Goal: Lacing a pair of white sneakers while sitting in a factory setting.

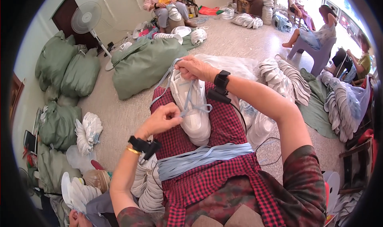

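Note:
A white sneaker (198,128) rests on my lap, its toe toward me. Light blue shoelace (206,107) runs through its lower eyelets and hangs in loose loops over the upper. At the shoe's far end, my right hand (194,67) is closed on the shoelace, which trails off to the left. My left hand (162,118) pinches the shoelace beside the toe area, thumb and fingers together. Across my red-and-black checked apron (199,177) lies a thick bundle of light blue laces (205,157), nearer to me than the shoe.
Stacked white shoes (261,129) stand right of my legs, more at the left. A stuffed green sack (149,65) lies ahead; several sacks (66,63) line the left wall by a standing fan (86,17). Other people sit along the back and right. A cable (271,139) loops right.

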Motion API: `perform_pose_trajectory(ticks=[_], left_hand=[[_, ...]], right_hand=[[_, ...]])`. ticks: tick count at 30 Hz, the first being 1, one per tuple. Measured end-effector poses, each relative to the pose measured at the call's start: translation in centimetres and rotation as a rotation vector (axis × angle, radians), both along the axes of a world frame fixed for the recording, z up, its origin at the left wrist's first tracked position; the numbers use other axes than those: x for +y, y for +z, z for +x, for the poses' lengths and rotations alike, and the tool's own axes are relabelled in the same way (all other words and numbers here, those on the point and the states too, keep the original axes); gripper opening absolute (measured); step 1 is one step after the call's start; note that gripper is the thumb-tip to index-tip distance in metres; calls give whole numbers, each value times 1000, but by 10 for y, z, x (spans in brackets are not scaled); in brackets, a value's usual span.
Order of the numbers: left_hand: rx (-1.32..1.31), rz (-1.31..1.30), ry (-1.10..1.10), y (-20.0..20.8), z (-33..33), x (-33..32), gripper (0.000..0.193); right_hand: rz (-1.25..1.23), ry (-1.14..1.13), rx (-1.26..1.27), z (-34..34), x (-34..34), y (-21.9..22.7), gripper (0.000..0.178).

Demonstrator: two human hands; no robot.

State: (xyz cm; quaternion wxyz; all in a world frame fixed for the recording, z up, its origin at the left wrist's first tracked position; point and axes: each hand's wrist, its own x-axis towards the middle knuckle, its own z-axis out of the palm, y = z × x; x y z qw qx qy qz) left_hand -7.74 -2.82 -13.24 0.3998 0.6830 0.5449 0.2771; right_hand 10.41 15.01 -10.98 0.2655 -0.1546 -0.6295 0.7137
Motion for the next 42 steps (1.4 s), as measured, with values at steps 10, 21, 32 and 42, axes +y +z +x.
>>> perform_pose_trajectory(ticks=[10, 21, 32, 42], left_hand=[[67, -51, -68, 0, -5, 10, 37], [664, 948, 84, 5, 80, -6, 20], [667, 765, 2, -1, 82, 1, 11], [593, 725, -22, -2, 76, -7, 9]], right_hand=[[92, 48, 31, -2, -3, 0, 19], [227, -30, -10, -3, 0, -4, 19], [126, 25, 70, -2, 0, -9, 18], [553, -37, -41, -5, 7, -11, 13]])
